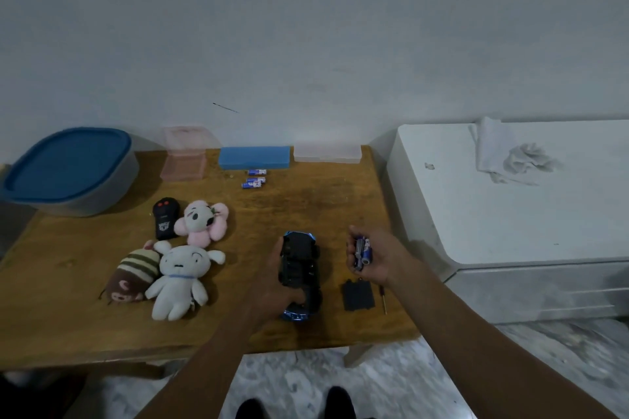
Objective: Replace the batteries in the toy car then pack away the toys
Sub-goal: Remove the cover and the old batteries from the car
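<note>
1. Toy car (301, 274) lies belly-up at lower centre of the frame on the wooden table (102, 323). Its long axis runs from the top of the frame toward the bottom, leaning only slightly. Blue bodywork shows at both ends, and I cannot tell which end is the nose
2. My left hand (272, 284) has its fingers curled round the car's left flank, gripping it against the table
3. My right hand (371, 257) hovers just right of the car without touching it. It is palm up, with the fingers cupped round a small bundle, and it is the nearer hand for any loading
4. The battery cover (357, 295) lies flat below the right hand, off the car, so I judge the bay open
5. The held batteries (361, 250) run roughly parallel to the car's axis. The bay lies to their left, so a leftward carry would bring them to it. I cannot tell whether these cells are spent or fresh
6. Three loose batteries (254, 177) lie crosswise in the frame at upper centre, well apart from both hands
7. The screwdriver (383, 299) rests just right of the cover
</note>
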A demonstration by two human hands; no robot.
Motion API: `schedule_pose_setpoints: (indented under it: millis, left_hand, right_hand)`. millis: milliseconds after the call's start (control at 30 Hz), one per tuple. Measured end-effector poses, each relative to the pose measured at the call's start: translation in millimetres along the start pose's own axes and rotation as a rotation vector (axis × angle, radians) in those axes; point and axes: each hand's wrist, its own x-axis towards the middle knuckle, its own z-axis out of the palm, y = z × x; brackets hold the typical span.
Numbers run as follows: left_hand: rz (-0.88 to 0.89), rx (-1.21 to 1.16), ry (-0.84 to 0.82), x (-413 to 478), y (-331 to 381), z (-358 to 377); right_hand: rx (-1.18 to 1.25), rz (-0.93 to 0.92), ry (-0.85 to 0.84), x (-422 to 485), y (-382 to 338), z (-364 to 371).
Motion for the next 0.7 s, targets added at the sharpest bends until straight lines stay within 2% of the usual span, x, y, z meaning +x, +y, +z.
schedule_pose_setpoints:
  millis: [300,700]
  left_hand:
    - [-0.148,0.198,0.017,-1.8,8.0,-7.3]
    - [-0.232,0.198,0.037,-10.3,15.9,-15.5]
  right_hand:
    - [-0.048,0.026,-0.046,-0.3,-5.5,-0.8]
    - [-0.055,0.016,-0.033,4.1,-4.1,-1.0]
